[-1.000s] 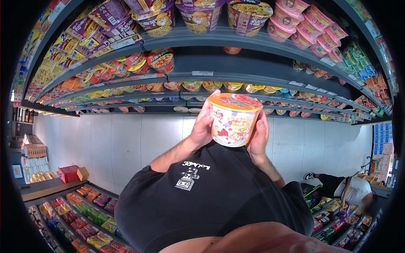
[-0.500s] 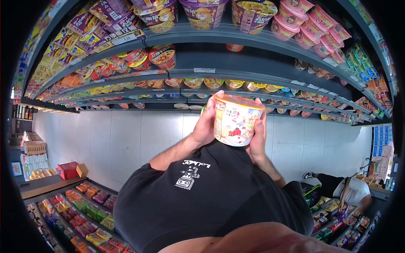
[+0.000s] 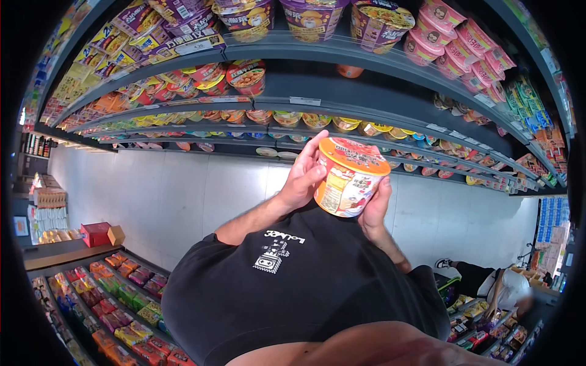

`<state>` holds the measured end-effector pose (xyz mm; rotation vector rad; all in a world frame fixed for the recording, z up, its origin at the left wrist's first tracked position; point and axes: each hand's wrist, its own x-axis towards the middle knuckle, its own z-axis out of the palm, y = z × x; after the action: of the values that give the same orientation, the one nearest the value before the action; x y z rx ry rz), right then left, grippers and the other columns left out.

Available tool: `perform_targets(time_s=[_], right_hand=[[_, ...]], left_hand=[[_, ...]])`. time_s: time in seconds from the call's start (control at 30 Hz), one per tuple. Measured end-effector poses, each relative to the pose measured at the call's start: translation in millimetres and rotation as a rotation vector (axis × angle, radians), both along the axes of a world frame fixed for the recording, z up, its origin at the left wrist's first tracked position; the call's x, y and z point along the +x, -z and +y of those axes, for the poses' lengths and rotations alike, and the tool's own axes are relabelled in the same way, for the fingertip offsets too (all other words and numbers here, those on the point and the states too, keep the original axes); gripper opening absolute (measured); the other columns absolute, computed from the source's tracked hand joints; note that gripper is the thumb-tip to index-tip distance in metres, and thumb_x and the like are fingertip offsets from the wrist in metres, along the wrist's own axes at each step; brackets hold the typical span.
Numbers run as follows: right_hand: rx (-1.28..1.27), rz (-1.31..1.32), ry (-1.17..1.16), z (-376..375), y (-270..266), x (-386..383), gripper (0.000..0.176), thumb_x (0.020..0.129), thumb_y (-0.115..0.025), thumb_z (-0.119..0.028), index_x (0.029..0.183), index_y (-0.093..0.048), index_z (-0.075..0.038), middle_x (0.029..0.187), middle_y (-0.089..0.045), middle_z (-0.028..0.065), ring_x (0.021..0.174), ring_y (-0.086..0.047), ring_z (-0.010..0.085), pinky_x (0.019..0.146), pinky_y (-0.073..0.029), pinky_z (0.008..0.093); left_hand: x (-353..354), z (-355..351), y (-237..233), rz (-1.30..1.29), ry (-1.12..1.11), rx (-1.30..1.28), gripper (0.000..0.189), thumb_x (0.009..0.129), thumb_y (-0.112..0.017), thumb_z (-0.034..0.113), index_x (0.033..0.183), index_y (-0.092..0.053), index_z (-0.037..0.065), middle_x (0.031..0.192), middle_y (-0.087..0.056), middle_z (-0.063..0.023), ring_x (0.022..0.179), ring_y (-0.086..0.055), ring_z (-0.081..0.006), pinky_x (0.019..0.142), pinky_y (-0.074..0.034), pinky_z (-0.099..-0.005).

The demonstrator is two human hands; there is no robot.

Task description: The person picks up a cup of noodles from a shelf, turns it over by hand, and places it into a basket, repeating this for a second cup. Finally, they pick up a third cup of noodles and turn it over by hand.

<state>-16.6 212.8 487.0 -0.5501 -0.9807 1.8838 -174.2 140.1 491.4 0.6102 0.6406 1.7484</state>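
Note:
Between both palms I hold an instant noodle cup [image 3: 345, 192] with an orange rim, a red-orange printed lid and a white and orange printed side. It is in front of my chest, tilted so that part of the lid shows. My left hand [image 3: 304, 174] wraps its left side, with the thumb on the front near the rim. Against the lower right side is my right hand [image 3: 375, 207], its thumb pointing up and its other fingers largely hidden behind the cup.
Ahead, shelves [image 3: 287, 82] carry purple noodle tubs [image 3: 311, 21], pink cups [image 3: 436, 33] and red bowls [image 3: 246, 78]. Packaged snacks [image 3: 131, 299] lie on a low display behind me at left. Another person [image 3: 510, 290] bends over a display at lower right. Pale floor [image 3: 201, 183] runs between.
The noodle cup has turned in my hands, its cartoon-printed side moving rightwards, and more of its lid faces me. My left thumb now lies across the cup's front.

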Motion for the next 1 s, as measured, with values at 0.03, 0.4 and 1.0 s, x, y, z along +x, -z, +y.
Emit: perform_targets(time_s=[0.03,0.4,1.0], right_hand=[[-0.004,0.003,-0.003,-3,-2,-1,0.069,0.102,-0.041,-0.043,0.152,-0.028,0.002,0.15,-0.044,0.0154,0.136,-0.044,0.0228,0.115,-0.032,0.0367],[0.025,0.011,-0.031,-2,4,2,0.071,0.104,-0.035,-0.052,0.154,-0.026,-0.003,0.149,-0.045,0.015,0.134,-0.047,0.0252,0.114,-0.035,0.0411],[0.073,0.031,0.103,10,-4,6,0.021,0.108,-0.04,-0.024,0.115,-0.046,-0.005,0.117,-0.055,0.0077,0.107,-0.053,0.0124,0.096,-0.043,0.0318]], left_hand=[[0,-1,0,0.003,-0.003,-0.004,0.093,0.09,-0.069,0.035,0.157,-0.012,0.003,0.153,-0.038,-0.0147,0.14,-0.041,-0.0234,0.115,-0.034,-0.0391],[3,-5,-7,-0.071,0.088,0.033,0.087,0.094,-0.067,0.035,0.155,-0.014,0.004,0.148,-0.042,-0.0145,0.138,-0.042,-0.0218,0.114,-0.035,-0.0375],[2,2,-3,-0.146,-0.02,0.105,0.077,0.093,-0.066,0.025,0.152,-0.021,0.004,0.146,-0.04,-0.0129,0.134,-0.044,-0.0203,0.111,-0.038,-0.0354]])
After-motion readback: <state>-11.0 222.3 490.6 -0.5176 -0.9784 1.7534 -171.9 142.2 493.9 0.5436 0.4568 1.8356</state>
